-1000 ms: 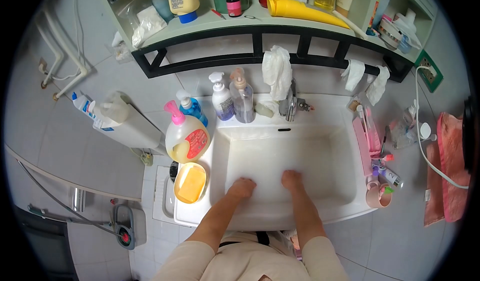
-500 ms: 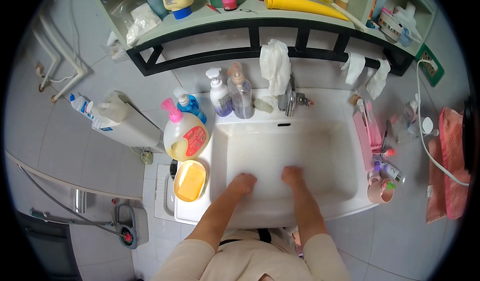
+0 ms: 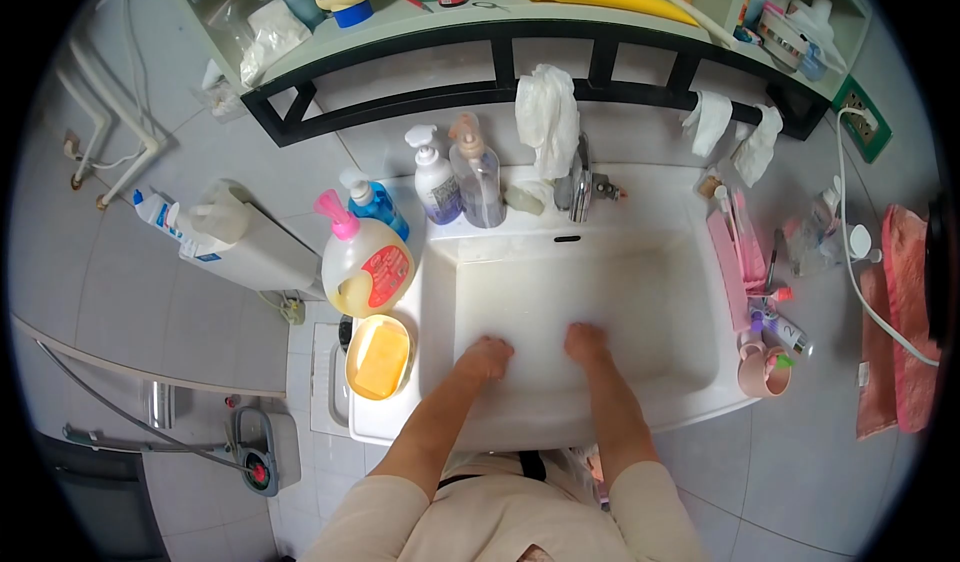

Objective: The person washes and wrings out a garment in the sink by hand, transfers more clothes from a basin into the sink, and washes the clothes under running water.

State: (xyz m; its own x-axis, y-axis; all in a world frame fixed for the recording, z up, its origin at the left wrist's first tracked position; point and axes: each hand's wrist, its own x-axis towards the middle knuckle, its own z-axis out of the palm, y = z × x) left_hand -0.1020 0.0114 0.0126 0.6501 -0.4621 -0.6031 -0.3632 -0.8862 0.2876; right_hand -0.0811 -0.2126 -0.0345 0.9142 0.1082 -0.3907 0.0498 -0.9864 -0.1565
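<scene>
Both hands are partly sunk in cloudy water (image 3: 545,307) in a white washbasin (image 3: 738,387). My left hand (image 3: 487,358) is left of the basin's middle, with its back and knuckles above the surface. To the right, about a hand's width away, my right hand (image 3: 586,344) dips in at the same depth. The murky water hides the fingers of both hands and whatever may be in them. At the basin's back stands a chrome faucet (image 3: 582,187). On the left rim sits a yellow soap bar (image 3: 383,359) in a soap dish (image 3: 354,380).
A pink-pump bottle (image 3: 370,267), a blue pump bottle (image 3: 378,207), a white pump bottle (image 3: 437,182) and a clear pump bottle (image 3: 477,182) line the back left. Pink cup (image 3: 765,374) and pink holder (image 3: 728,272) stand right. Above runs a shelf with a black rail (image 3: 400,112).
The whole view has shifted slightly, so the shelf and bottles sit higher in the picture. Both hands stay in nearly the same place in the water.
</scene>
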